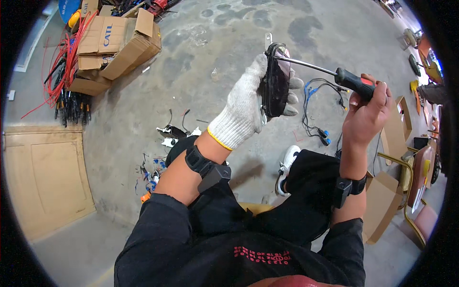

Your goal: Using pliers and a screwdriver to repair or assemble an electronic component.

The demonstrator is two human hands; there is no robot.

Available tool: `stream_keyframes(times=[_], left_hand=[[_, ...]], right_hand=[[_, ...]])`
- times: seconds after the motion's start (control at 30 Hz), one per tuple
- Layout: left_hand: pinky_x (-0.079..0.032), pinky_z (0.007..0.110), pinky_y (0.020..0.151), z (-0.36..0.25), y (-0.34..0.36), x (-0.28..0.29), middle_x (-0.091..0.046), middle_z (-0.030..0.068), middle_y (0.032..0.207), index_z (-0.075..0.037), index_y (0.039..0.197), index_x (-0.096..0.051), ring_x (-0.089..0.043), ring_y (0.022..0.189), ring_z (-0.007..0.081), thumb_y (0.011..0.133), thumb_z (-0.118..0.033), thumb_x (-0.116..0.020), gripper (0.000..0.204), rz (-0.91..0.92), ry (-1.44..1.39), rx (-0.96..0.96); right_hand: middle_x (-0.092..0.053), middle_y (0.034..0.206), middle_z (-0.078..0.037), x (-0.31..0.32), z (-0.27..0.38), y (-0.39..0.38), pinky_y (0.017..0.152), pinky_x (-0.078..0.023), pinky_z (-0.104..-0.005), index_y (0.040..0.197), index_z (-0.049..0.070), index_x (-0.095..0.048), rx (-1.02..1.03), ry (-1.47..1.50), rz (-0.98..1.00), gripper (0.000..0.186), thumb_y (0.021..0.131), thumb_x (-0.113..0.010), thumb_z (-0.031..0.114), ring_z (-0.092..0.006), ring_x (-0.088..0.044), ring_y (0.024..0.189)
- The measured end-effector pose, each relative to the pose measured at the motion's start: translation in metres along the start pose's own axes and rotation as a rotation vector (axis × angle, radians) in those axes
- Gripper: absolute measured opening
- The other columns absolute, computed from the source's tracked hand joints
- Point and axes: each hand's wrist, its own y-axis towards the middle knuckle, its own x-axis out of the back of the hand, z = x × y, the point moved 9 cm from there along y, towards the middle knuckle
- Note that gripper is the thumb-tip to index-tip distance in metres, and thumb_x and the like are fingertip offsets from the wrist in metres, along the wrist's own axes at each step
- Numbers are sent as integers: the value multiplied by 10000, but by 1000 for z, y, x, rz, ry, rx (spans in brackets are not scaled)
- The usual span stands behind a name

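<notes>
My left hand (244, 103), in a white knit glove with a yellow cuff edge, grips a black oblong housing with a dark glossy face (276, 91), held upright. A metal tab (268, 38) sticks up from its top end. In my bare right hand (366, 112) is a screwdriver (351, 82) with a black and red handle. Its long steel shaft points left, and the tip reaches the upper part of the housing. Whether the tip is wedged in the rim or just rests on it, I cannot tell.
Cables with blue connectors (315, 110) lie on the concrete floor. Small scraps and wire bits (153, 174) are by my left leg. Cardboard boxes (110, 43) and red wires (76, 52) stand far left, near a wooden panel (48, 179). At right are a chair (409, 191) and open cardboard (382, 205).
</notes>
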Motion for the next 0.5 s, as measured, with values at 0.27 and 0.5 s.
stream_keyframes(times=[0.27,0.5], left_hand=[[-591,401,671,-2,-7,18,-677,161,896,-3,1140,-565,-680,760,248,976,-628,-321,690,-196,194,-46],[-594,388,671,-3,-10,18,-670,157,873,4,1117,-571,-678,745,248,964,-609,-402,654,-222,189,-45]], right_hand=[[-681,930,-156,-6,1,-4,456,-421,-224,1066,15,-482,21,-25,12,314,983,-574,304,-106,-540,546],[-686,925,-135,-6,3,-7,458,-420,-217,1044,20,-504,1,-70,22,307,980,-577,311,-99,-539,546]])
